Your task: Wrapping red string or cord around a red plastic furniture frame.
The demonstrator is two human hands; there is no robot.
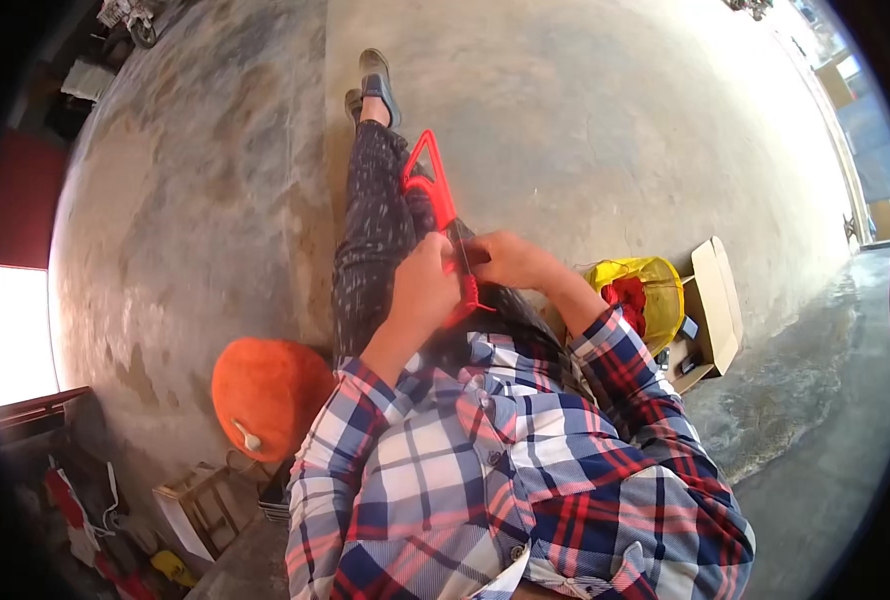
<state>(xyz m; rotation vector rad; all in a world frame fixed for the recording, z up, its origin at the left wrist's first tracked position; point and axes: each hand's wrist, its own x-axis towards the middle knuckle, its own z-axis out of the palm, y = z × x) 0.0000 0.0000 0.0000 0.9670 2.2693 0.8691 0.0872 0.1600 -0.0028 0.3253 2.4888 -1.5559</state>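
Bare concrete floor [585,130], mottled grey-brown, stained darker at left, rougher patch lower right. On it: person seated, legs stretched out, shoes [373,85] far end. Orange hard hat [265,392] just beside person's left hip. Yellow mesh bag [647,292] with red contents by right elbow, touching open cardboard box [713,305]. Small wooden stool [200,505] and heap of clutter lower left.

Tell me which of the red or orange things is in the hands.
The red triangular frame, gripped by both hands over the lap; the round orange bundle lies untouched on the floor.
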